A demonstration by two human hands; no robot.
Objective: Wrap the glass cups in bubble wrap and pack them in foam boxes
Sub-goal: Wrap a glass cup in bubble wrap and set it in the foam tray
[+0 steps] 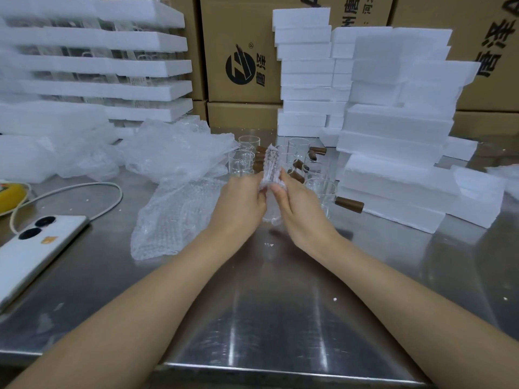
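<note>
Forearms outstretched, left hand [241, 201] and right hand [298, 207] in grip around wrapped cup [271, 166].

The middle cardboard box [241, 32] bears a black round logo [240, 68] with an ® mark and sideways Chinese characters including 唐, repeated large on the right-hand box [483, 23], while the upper box [365, 12] shows cropped 唐 and 河.

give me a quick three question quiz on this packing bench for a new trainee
1. True or false: the left hand and right hand both hold the wrapped cup.
2. The phone lies: A) left of the hands B) right of the hands C) behind the cups.
3. Fill in: the unwrapped glass cups have ___ handles.
Key: 1 true; 2 A; 3 brown.
</note>
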